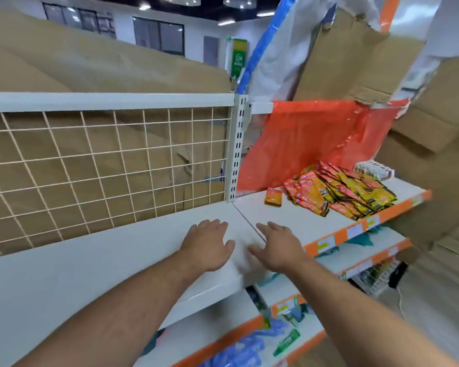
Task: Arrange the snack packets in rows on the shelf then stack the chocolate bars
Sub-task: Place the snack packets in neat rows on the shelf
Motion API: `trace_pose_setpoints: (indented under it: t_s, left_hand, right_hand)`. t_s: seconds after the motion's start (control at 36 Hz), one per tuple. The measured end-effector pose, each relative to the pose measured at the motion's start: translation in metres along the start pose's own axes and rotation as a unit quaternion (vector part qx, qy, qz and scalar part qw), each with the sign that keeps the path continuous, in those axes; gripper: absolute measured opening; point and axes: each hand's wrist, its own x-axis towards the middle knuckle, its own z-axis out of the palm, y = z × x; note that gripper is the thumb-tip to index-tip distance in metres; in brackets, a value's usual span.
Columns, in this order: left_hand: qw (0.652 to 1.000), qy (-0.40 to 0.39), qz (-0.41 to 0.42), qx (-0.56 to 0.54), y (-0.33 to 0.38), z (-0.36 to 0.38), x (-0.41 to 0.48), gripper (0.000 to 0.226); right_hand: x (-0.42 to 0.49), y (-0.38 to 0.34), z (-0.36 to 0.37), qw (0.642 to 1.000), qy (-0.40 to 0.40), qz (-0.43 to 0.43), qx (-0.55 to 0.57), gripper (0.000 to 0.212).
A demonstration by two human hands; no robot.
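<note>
A loose heap of red, orange and yellow snack packets [339,193] lies on the white shelf [276,215] at the right. One orange packet [273,197] lies apart, just left of the heap. Behind the heap, at the far right, stand white boxes that may be the chocolate bars [374,169]. My left hand [208,243] and my right hand [278,247] hover side by side over the shelf's front, fingers straight and spread, holding nothing. Both hands are well short of the packets.
A white wire grid [104,160] backs the left shelf section, with brown cardboard behind it. An orange plastic sheet [316,139] hangs behind the packets. Lower shelves [289,337] with orange edge strips hold blue and green goods. Cardboard boxes [429,144] stand at the right.
</note>
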Motion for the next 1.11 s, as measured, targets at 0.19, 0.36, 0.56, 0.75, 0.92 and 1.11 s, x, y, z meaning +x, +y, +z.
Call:
trace_pose_setpoints:
  t_s: [0.19,0.36,0.56,0.75,0.92,1.11]
  left_hand:
    - [0.999,-0.007,0.046,-0.005,0.051,0.013,0.051,0.059]
    - [0.996,-0.004,0.091,0.003,0.081,0.028,0.115,0.057]
    - [0.99,-0.006,0.138,-0.005,0.118,0.037,0.196,0.056]
    - [0.985,-0.002,0.173,-0.021,0.144,0.044,0.256,0.056]
    - [0.989,-0.009,0.148,-0.022,0.158,0.057,0.288,0.053]
    - [0.993,-0.002,0.099,-0.058,0.178,0.066,0.31,0.036]
  right_hand:
    - [0.017,0.068,-0.007,0.998,0.003,0.056,0.034,0.073]
    - [0.048,0.113,-0.007,0.996,0.004,0.082,0.033,0.071]
    - [0.094,0.163,-0.018,0.992,0.006,0.119,0.041,0.073]
    - [0.133,0.199,-0.028,0.99,0.017,0.134,0.049,0.07]
    - [0.168,0.223,-0.03,0.99,0.013,0.127,0.057,0.064]
    - [0.211,0.251,-0.028,0.996,0.026,0.039,0.076,0.017]
